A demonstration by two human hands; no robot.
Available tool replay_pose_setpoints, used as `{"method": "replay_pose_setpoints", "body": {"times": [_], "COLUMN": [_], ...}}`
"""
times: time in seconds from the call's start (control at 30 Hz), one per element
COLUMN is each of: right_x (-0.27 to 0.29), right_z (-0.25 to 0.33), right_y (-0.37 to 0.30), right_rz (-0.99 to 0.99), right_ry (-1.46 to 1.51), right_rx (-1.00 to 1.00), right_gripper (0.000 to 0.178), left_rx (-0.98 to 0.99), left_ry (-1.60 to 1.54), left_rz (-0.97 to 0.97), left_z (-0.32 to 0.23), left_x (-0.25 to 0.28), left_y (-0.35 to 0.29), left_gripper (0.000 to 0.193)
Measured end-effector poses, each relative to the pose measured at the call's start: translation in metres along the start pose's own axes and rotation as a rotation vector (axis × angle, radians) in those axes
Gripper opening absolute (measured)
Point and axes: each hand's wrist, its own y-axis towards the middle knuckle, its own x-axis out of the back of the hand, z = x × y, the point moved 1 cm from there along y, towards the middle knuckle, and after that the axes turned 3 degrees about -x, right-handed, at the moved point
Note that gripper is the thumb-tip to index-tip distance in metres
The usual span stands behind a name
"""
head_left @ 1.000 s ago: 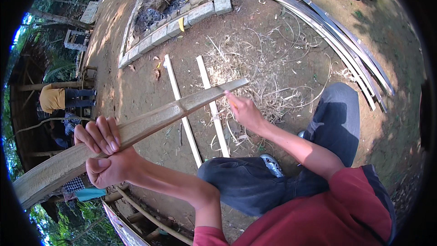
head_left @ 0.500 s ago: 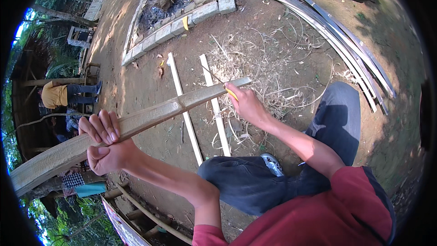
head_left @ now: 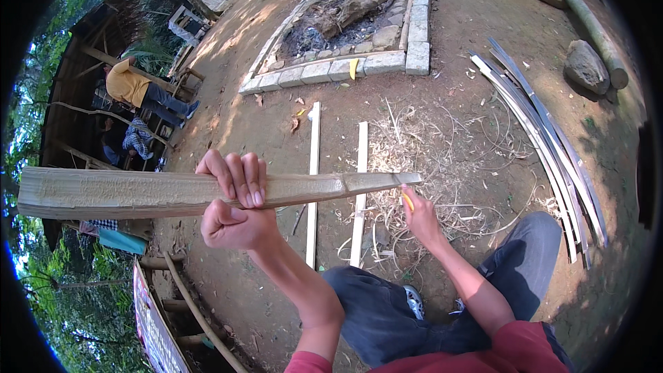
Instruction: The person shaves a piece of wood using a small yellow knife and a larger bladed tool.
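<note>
Head view: red sign (head_left: 153,318) lower left

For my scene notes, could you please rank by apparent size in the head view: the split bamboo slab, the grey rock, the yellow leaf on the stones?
1. Split bamboo slab, though nearness inflates it.
2. Grey rock.
3. Yellow leaf.

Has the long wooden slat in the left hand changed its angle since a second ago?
Yes. The wooden slat sloped up to the right across the two pale strips on the ground; now it lies nearly level across them, gripped by the left hand.
</note>
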Motion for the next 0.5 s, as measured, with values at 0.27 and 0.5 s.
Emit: {"method": "replay_pose_setpoints", "body": {"times": [0.27, 0.5], "right_x": [0.012, 0.005], "right_z": [0.050, 0.042], "right_y": [0.016, 0.008], "right_rz": [-0.045, 0.121], "right_ry": [-0.009, -0.089], "right_rx": [0.235, -0.065], "right_gripper": [0.036, 0.036], "left_rx": [-0.004, -0.006], "left_ry": [0.027, 0.011], "left_rz": [-0.033, -0.049], "left_z": [-0.004, -0.011], "left_x": [0.013, 0.031], "left_y": [0.006, 0.002], "left_gripper": [0.014, 0.015]}}
